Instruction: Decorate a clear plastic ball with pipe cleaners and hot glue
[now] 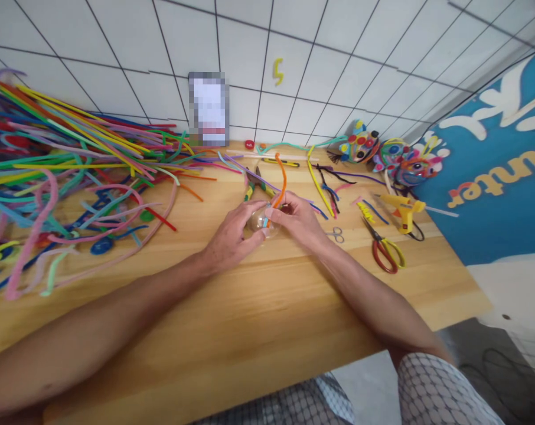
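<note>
Fixing an orange pipe cleaner (282,177) to a clear ball (257,219), looks like: your left hand (232,237) cups the ball, right hand (299,219) pinches the pipe cleaner; probably press steadily next.

Two hands (230,236) are holding one clear ball (257,221); one glue gun (403,209), two scissors (377,237) and three decorated figures (358,147) are lying around (pipe cleaners (72,117) are defying any count).
</note>
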A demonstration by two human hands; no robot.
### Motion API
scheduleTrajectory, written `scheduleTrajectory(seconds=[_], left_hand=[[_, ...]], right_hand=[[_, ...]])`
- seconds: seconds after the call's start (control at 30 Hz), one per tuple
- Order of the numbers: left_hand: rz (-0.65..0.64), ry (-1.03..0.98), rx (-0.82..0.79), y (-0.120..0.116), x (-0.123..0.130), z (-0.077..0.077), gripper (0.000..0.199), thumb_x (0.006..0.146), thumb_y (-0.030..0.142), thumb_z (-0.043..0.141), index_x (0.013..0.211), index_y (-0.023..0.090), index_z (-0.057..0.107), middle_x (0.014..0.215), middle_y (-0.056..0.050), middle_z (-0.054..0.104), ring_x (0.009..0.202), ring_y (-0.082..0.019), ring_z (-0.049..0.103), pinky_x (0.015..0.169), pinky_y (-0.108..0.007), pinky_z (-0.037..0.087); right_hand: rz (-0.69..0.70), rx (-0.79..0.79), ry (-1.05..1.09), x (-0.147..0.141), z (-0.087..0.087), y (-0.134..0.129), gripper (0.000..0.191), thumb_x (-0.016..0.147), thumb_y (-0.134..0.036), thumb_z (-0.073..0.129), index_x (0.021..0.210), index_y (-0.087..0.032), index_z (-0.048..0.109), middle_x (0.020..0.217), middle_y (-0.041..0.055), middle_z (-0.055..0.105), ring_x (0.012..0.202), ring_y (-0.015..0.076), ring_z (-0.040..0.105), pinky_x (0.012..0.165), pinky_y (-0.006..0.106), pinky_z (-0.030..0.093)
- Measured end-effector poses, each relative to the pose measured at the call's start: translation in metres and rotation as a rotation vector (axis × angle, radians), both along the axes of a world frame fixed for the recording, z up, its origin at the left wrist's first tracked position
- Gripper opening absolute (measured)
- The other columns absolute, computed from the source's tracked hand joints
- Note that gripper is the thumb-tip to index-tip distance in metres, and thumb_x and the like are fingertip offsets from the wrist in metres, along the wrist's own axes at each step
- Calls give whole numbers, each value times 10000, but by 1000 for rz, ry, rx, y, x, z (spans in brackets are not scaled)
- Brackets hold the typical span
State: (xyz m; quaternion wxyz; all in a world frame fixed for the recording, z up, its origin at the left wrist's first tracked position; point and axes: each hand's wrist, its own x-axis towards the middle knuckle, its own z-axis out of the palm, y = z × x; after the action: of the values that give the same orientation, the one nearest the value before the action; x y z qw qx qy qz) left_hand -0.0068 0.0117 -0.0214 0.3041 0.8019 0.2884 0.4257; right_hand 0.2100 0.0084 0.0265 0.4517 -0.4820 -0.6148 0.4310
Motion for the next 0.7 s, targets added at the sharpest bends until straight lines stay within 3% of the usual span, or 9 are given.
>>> scheduleTrajectory(seconds=[0.13, 0.33, 0.7], left_hand=[[29, 17, -22, -1, 0, 4, 480, 1079, 383, 724, 1533, 234, 678, 1625, -163, 735, 1555, -341, 683, 1345, -572, 539], [88, 35, -185, -5, 2, 10, 445, 1080, 432, 696, 1479, 234, 702, 1483, -124, 822, 1355, -310, 792, 1232, -511, 620], [117, -19, -143, -6, 5, -2, 546, 1037, 417, 801, 1538, 266, 644, 1522, -137, 789, 1413, -320, 771, 1251, -544, 606]], right_hand=[[-3, 10, -53, -1, 3, -2, 515, 843, -723, 941, 851, -259, 716, 912, 9, 708, 891, 216, 645, 817, 355, 523], [15, 45, -98, 1, 3, 1, 567, 866, -800, 896, 835, -261, 721, 922, 19, 711, 913, 226, 633, 826, 363, 511], [-16, 10, -76, 5, -3, 5, 694, 834, -931, 843, 803, -268, 641, 836, -15, 625, 808, 195, 539, 770, 348, 451]])
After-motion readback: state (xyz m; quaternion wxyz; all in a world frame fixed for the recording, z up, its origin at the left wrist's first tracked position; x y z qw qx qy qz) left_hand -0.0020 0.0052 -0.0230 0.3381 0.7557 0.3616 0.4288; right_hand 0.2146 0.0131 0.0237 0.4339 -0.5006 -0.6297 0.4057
